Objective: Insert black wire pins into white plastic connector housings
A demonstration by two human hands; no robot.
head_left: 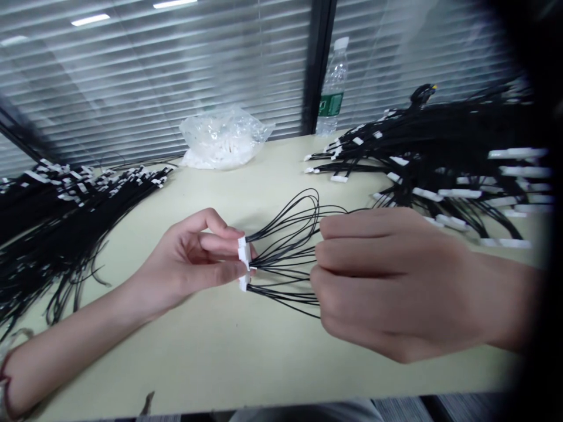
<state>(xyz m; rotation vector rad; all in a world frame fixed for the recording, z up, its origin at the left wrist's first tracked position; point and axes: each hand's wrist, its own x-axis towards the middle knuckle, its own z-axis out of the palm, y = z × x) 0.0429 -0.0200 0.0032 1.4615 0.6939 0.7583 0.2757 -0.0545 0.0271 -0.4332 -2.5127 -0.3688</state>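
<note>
My left hand [193, 258] pinches a white plastic connector [244, 250] between thumb and fingers, above the middle of the table. A second white connector piece [243, 282] shows just below the thumb. Thin black wires [285, 234] fan out from the connectors toward the right, some bent into a loop. My right hand [387, 281] is closed in a fist around these wires, its back toward me. Its fingertips and the wire ends inside it are hidden.
Bundles of black cables with white connectors [88, 217] lie at the left. A larger pile of similar cables [440, 152] covers the right. A clear plastic bag [226, 138] with white pieces and a water bottle [333, 88] stand at the back, by window blinds [197, 64].
</note>
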